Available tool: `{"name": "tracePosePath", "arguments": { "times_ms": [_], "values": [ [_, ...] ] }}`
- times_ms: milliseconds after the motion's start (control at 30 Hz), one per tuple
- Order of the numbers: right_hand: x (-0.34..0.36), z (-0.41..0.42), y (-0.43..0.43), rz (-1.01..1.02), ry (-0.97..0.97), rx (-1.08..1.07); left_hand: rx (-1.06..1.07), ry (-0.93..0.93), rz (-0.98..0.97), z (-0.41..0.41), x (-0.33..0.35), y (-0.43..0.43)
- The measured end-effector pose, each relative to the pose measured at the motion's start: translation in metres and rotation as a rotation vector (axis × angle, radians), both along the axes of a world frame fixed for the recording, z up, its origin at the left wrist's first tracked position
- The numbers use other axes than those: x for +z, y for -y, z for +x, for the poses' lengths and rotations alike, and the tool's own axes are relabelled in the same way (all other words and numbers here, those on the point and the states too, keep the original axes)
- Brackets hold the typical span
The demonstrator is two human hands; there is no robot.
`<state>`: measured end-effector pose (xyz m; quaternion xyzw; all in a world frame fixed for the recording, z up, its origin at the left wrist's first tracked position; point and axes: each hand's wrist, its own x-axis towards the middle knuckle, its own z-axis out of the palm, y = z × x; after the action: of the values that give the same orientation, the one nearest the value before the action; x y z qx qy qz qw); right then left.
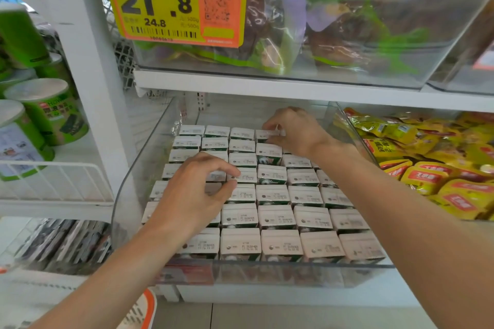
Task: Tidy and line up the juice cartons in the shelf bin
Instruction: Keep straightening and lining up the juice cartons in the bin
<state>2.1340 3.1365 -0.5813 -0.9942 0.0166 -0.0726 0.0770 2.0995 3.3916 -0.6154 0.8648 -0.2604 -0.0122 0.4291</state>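
- Packed in rows, the juice cartons [270, 195] fill the clear shelf bin [267, 272].
- The right hand [294, 131] is deep in, its grip pinching a back-row carton [263, 135]; best set square and flush with its neighbours.
- The left hand [192, 195] curls over the left columns; can't tell if its grip holds one.

Several juice cartons [275, 215] are covered by the left hand [195, 192], whose grip cannot be judged, the back right ones are partly hidden behind the right hand [294, 131], the codes printed on the tops are too small to be read, and the yellow packets [441, 165] are cut by the right edge.
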Motion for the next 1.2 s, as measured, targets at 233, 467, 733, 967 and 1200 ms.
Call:
{"name": "tracePosePath", "arguments": {
  "times_ms": [233, 467, 733, 967, 1200],
  "values": [
    [0.008, -0.006, 0.001, 0.189, -0.042, 0.022, -0.008, -0.005, -0.011, 0.001, -0.001, -0.001],
    [0.019, -0.027, -0.006, 0.290, 0.191, 0.038, -0.013, 0.000, -0.015, 0.002, -0.002, -0.001],
    [0.018, -0.096, -0.026, 0.625, 0.405, 0.085, 0.003, 0.032, -0.084, -0.001, 0.001, 0.002],
    [0.014, -0.141, -0.045, 0.996, 0.310, 0.210, -0.220, 0.018, -0.189, -0.019, 0.021, 0.015],
    [-0.008, -0.154, -0.052, 1.199, 0.200, 0.022, -0.182, -0.192, -0.359, -0.022, 0.020, 0.012]
  ]
}}
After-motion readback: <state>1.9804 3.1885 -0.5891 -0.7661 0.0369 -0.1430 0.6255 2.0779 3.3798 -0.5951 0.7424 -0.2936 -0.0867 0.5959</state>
